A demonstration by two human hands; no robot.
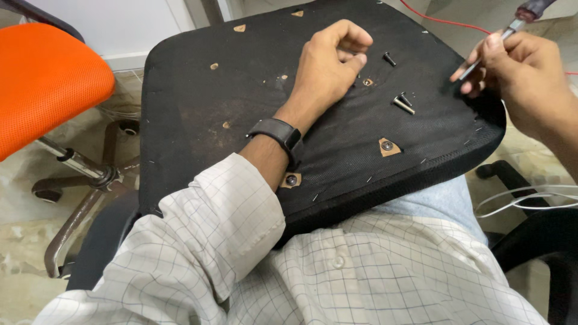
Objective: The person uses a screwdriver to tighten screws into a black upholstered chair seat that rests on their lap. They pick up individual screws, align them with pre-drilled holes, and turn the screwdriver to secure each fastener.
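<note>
Several bolts (402, 102) out on upturned seat base (198, 102), two remaining; left hand (328, 63) curled loosely, nothing visibly held; right hand (518, 69) pinching screwdriver (509, 30).

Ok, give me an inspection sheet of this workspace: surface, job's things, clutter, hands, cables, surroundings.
Surface: black seat pad, underside up, resting on the person's lap; fabric scuffed, with small cut-outs.
Job's things: loose black screws lying on the pad; another screw near the left hand; screwdriver.
Clutter: nothing seen.
Hands: left hand curled, resting on the pad, wearing a black wristband; right hand holds the screwdriver.
Cables: red wire at the top; white cables at the right.
Surroundings: orange chair at the left, tiled floor.
</note>
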